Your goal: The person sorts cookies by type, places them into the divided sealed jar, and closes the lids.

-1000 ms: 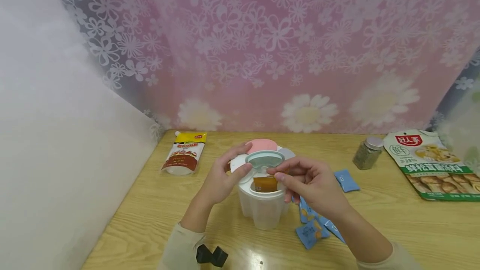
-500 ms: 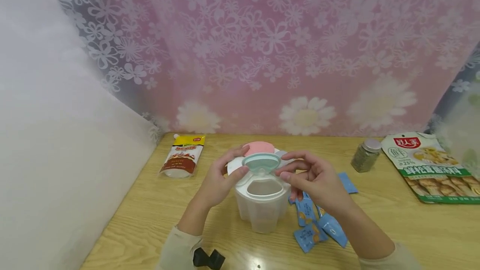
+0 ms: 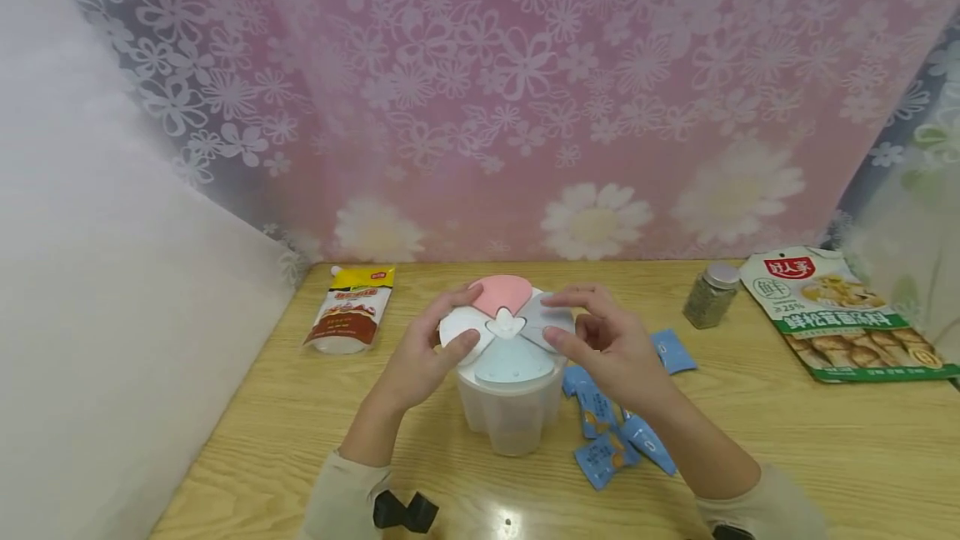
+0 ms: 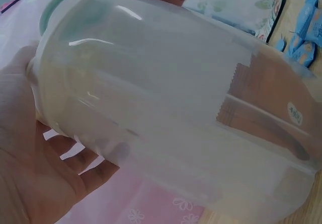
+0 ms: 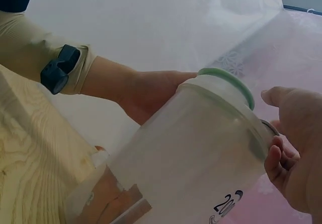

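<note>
The seasoning jar [image 3: 512, 382] stands between both hands; the left hand [image 3: 420, 361] grips its side, fingers curled. The right hand [image 3: 603, 348] rests relaxed fingertips on its closed lids [image 3: 506, 327].

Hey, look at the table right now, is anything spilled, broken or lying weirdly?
Nothing spilled or broken. The blue packets lie scattered loosely beside the container, which stands upright with all its lids shut, the left hand and right hand on it.

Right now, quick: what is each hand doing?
Left hand: gripping the side of the container, thumb on its lid.
Right hand: fingertips resting on the lid, holding nothing.
</note>
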### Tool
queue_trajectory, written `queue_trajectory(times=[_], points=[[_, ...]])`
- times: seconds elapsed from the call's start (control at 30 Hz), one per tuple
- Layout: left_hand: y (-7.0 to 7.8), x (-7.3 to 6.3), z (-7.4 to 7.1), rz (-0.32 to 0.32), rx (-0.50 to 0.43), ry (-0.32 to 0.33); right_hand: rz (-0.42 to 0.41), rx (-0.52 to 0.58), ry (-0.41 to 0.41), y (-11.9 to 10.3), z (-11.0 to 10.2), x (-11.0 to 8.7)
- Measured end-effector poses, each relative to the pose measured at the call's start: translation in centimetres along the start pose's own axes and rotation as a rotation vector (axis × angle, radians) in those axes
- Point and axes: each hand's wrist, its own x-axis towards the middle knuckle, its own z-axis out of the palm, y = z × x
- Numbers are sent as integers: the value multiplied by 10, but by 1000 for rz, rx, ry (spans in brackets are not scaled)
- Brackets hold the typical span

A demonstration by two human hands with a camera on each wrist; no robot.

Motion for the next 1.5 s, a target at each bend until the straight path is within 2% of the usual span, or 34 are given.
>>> queue_trajectory(times=[0.07,0.17,0.23,0.33,0.53,0.73,0.93,1.07,1.17,1.23,1.3,1.43,1.5], points=[[2,0,0,-35,-15,-9,52,-53,-17,2,2,1],[6,-1,1,-80,-17,-18,158,-101,-90,3,4,0],[7,-1,2,-99,-30,-29,225,-88,-142,3,4,-1],[9,-1,3,-113,-50,-49,284,-52,-171,2,2,-2],[8,1,4,-126,-129,-92,281,4,-187,1,-1,-2],[10,3,2,-135,-182,-110,303,-19,-207,-5,-2,-2],[12,3,0,-145,-182,-118,323,-29,-225,-10,-3,0],[10,3,-3,-141,-166,-135,324,58,-261,-6,-5,4],[7,3,-7,-107,-150,-149,312,103,-286,-1,-9,5],[6,2,-11,-73,-138,-133,307,88,-277,1,-12,6],[7,1,-14,-31,-108,-80,311,52,-238,2,-16,6],[11,-2,-15,39,42,51,282,53,-175,5,-23,6],[14,-3,-14,63,110,66,246,85,-182,6,-25,5]])
